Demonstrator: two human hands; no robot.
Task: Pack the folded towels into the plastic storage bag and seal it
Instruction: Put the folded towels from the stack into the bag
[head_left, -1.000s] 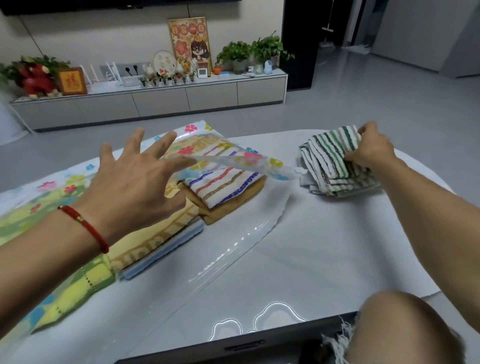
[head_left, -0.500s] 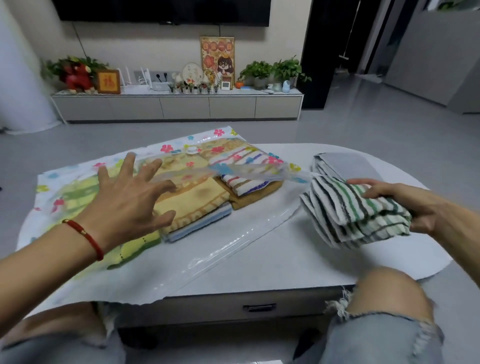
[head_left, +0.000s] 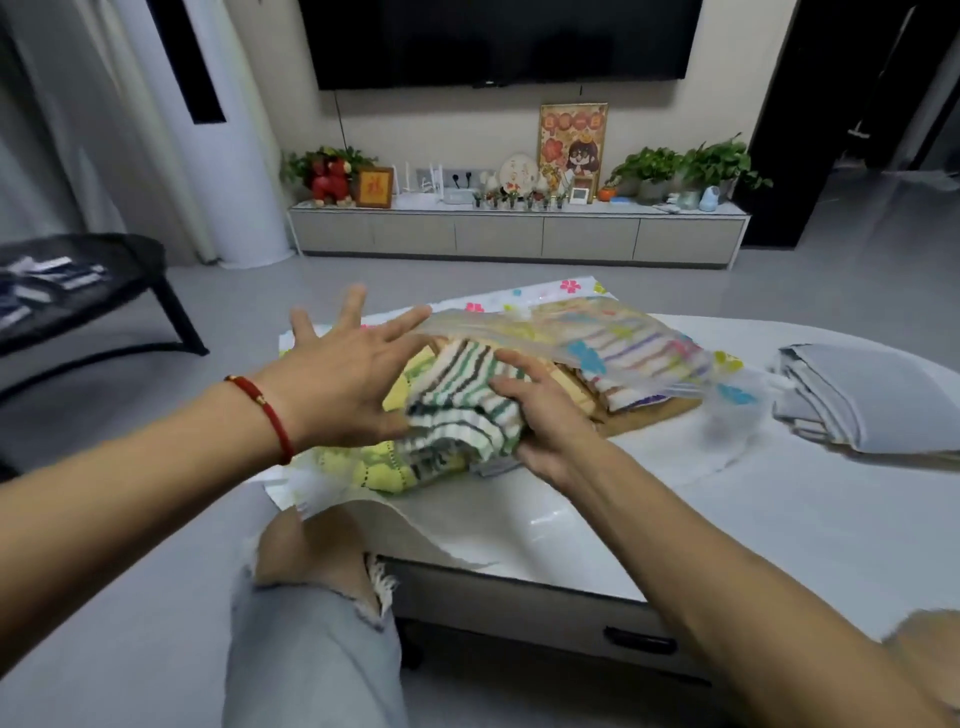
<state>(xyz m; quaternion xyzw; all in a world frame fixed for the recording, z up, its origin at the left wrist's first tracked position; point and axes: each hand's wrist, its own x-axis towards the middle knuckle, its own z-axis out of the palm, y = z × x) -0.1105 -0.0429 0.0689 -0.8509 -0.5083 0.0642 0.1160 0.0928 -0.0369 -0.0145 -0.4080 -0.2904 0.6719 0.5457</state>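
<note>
Your knee sits nearest, under the table edge, where the bag's clear lower sheet drapes over. Your right hand is clamped on the striped towel, thumb on top and fingers underneath, pushing it into the bag's mouth on top of the yellow towel; your left hand has its fingers spread wide, lifting the bag's upper flap. Further in, a multicolour striped towel already lies inside the bag, and a grey stack waits on the table well to the right, outside it.
</note>
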